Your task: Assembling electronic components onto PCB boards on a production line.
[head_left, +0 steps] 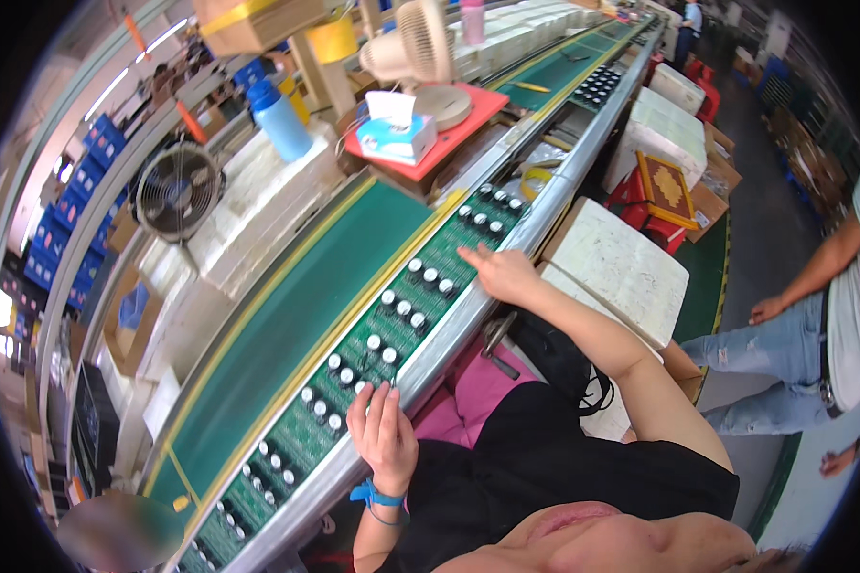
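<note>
- A factory hall is crossed by a green conveyor belt (301, 272); beside it, green circuit boards (447, 246) are lined along a metal rail (452, 325).
- The right hand (506, 275) is held open over the boards, index finger extended, nothing seen gripped.
- The left hand (382, 441) is bent at the boards' near edge; whether anything is pinched cannot be told.
- Six white-topped capacitors (480, 219) are counted just beyond the right hand, in two rows of three.
- Two fans (179, 191) and one tissue box (392, 141) are seen.
- The board line is angled lower left to upper right, parallel to the belt.
</note>
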Tool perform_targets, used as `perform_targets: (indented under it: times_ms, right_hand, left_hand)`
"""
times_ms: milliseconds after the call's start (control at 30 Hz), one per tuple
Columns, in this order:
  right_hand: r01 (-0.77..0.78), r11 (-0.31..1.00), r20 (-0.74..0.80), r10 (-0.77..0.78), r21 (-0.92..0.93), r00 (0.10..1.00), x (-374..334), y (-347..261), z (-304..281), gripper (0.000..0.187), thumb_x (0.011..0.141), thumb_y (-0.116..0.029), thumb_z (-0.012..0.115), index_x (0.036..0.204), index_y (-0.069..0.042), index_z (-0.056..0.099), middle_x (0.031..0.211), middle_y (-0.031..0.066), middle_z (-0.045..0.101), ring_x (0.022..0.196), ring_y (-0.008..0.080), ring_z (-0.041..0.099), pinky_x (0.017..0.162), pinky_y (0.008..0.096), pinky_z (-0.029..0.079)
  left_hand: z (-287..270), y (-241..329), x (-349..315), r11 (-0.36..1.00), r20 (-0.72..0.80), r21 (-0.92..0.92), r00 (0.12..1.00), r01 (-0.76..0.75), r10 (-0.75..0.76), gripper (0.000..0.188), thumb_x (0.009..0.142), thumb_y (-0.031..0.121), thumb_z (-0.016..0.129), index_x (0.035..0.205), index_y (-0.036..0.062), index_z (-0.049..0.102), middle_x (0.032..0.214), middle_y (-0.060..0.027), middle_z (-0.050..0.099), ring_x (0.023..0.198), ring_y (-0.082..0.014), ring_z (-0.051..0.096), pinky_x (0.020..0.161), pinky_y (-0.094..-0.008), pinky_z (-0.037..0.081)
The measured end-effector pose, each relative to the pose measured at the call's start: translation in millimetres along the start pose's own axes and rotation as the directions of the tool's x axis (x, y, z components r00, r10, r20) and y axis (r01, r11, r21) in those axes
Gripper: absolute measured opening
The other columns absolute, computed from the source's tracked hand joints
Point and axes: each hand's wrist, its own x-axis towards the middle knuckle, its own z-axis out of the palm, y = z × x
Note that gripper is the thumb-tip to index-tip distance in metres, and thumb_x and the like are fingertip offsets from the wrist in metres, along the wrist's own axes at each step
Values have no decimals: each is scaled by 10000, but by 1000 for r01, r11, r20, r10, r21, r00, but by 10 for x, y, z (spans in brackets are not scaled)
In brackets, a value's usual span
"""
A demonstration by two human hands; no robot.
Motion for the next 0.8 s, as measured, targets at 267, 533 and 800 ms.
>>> perform_targets:
  times_ms: [267,533,800]
  right_hand:
    - [-4,1000,-47,4,14,999,-62,30,128,578,744,-127,533,1317,-113,459,1159,320,538,659,311,663,529,401,529]
    - [0,1000,-67,1,16,998,-47,34,46,562,762,-149,547,1316,-119,458,1121,311,560,629,309,661,523,397,523]
    - [2,1000,-74,-1,21,997,-19,-2,70,581,732,-119,537,1304,-69,457,1066,317,583,594,309,654,517,392,523]
  left_hand:
    - [260,10,-64,998,30,-51,999,20,-18,350,738,-78,597,1071,31,596,1059,-123,628,1047,-344,556,870,-456,403]
    - [430,51,107,999,77,-33,997,7,-5,325,759,-79,596,1064,34,602,1069,-123,628,1053,-338,554,879,-432,415]
    - [574,-47,-8,998,72,-22,996,54,-53,332,759,-79,589,1069,36,607,1072,-118,626,1103,-351,527,905,-435,406]
